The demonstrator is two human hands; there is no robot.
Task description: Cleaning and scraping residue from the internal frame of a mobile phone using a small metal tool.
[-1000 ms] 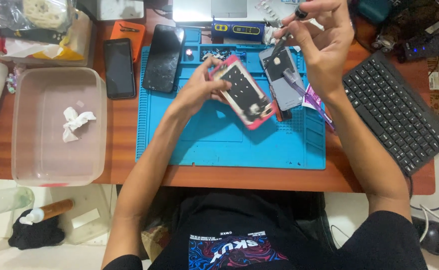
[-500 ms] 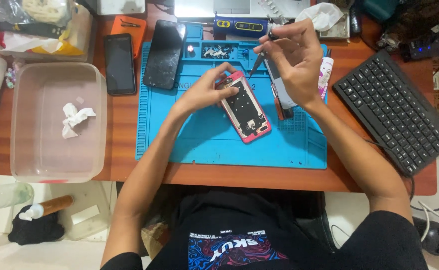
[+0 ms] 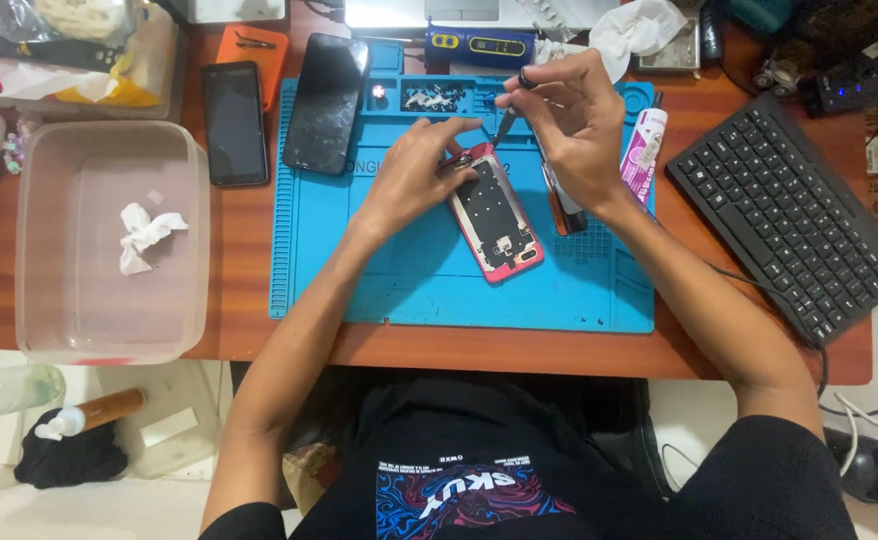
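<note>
At centre lies a pink-rimmed opened phone on a blue mat. The tabletop is reddish-brown, the keyboard at right black.

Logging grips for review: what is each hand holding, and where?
Right hand pinches a screwdriver near its top; left hand steadies the opened phone at its upper end.
</note>
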